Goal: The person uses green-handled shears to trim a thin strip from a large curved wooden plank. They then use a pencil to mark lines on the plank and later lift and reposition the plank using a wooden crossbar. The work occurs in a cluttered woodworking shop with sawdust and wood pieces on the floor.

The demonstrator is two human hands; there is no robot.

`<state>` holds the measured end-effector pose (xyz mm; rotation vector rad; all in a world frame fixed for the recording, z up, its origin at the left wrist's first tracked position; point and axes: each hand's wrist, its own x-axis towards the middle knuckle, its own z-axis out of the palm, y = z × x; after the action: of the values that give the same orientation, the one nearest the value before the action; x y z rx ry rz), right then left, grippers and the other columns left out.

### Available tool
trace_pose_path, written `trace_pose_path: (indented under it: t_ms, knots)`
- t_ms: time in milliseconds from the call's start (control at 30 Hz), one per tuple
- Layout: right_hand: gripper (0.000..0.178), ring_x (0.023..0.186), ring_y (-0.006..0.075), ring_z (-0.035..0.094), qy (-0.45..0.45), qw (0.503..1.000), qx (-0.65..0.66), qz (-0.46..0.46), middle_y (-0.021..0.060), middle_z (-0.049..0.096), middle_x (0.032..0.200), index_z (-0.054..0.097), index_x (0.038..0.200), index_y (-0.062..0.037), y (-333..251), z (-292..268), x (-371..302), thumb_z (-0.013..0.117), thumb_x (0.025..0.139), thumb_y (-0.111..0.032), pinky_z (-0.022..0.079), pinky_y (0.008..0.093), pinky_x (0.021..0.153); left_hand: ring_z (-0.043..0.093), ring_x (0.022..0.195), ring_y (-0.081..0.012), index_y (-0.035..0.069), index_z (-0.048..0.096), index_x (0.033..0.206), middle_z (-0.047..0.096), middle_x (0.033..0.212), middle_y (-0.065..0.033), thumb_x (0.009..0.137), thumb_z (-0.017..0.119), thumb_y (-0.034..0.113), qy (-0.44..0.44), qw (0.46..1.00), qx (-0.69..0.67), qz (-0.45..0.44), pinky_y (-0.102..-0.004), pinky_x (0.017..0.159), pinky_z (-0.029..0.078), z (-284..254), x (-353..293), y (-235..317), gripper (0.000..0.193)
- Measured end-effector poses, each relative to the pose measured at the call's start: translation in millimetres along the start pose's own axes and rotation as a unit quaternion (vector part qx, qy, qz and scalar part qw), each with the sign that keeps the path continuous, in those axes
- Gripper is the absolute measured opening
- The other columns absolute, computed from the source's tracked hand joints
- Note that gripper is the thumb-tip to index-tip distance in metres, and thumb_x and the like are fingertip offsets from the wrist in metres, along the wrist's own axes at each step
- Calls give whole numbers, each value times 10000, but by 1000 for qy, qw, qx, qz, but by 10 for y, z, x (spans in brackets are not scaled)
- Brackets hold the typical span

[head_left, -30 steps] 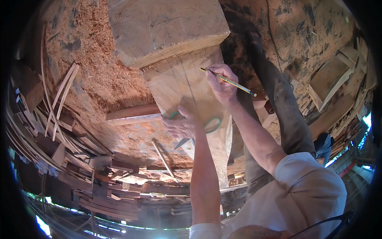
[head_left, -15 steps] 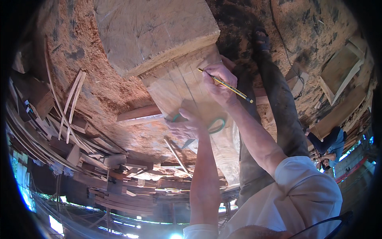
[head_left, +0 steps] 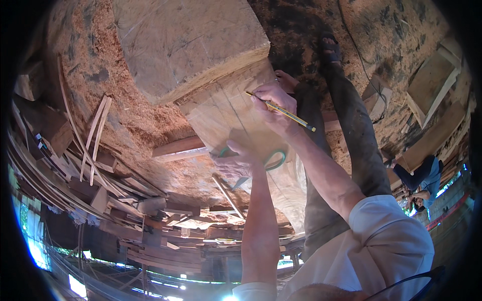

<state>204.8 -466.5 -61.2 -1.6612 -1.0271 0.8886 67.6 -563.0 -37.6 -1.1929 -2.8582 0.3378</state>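
My right hand (head_left: 277, 106) is closed around a yellow and black pencil (head_left: 296, 118), its tip pointing up and left over a light wooden beam (head_left: 216, 118). Dark straight lines run along the face of this beam. Lower down, my left hand (head_left: 236, 159) is closed over a tool with a green loop (head_left: 274, 159), at the beam's left edge. The loop shows to the right of the palm, another bit of green by the thumb, and a grey pointed piece below; the hand hides the rest. A thick, rough wooden block (head_left: 191, 45) adjoins the beam's far end.
Sawdust (head_left: 135, 110) covers the ground. Long curved strips and offcuts (head_left: 75, 165) are piled at left, and more boards (head_left: 432, 90) lie at right. A black cable (head_left: 357, 55) runs down the far right. Beyond the right-hand boards, another person (head_left: 424, 183) is partly visible.
The pencil and my right hand have shifted slightly left and down in the picture. The whole view has moved a little, with the block now lying slightly further left. Both hands keep their hold.
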Motion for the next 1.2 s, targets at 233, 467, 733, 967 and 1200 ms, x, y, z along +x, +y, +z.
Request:
trace_pose_path:
  t_ms: [233,467,733,967,1200]
  knots:
    - [165,826,237,724,40,998,-35,21,121,727,934,642,937,-32,2,-63,119,790,874,2,587,338,724,590,977,-389,-80,478,1371,601,1093,-224,1007,611,542,10,1000,-5,6,-532,832,463,50,2,-57,733]
    - [143,834,230,711,25,999,-16,45,105,735,944,644,944,-44,-19,-105,109,776,899,-12,578,365,864,594,1030,-397,-48,480,1388,576,1115,-216,1042,536,566,-10,1000,15,-13,-517,889,466,99,-23,-94,707]
    - [130,837,96,644,83,991,17,100,131,714,1082,631,997,-25,30,-100,148,742,946,20,546,242,737,599,1059,-414,-70,471,1388,592,1145,-236,1043,530,571,2,1000,15,5,-535,898,467,150,-29,-144,730]
    - [124,837,43,595,140,987,39,74,115,708,1124,627,1011,-4,254,-5,221,731,960,40,501,202,690,610,1064,-415,-95,470,1384,595,1168,-263,1050,547,540,-12,1000,16,-12,-541,908,483,99,-20,-88,721]
    - [133,812,70,620,135,990,-4,46,110,727,1065,638,990,-9,190,-25,303,755,939,28,518,226,673,611,1055,-416,-100,473,1380,595,1158,-262,1051,543,548,-16,1000,21,-2,-538,899,487,120,-20,-111,730]
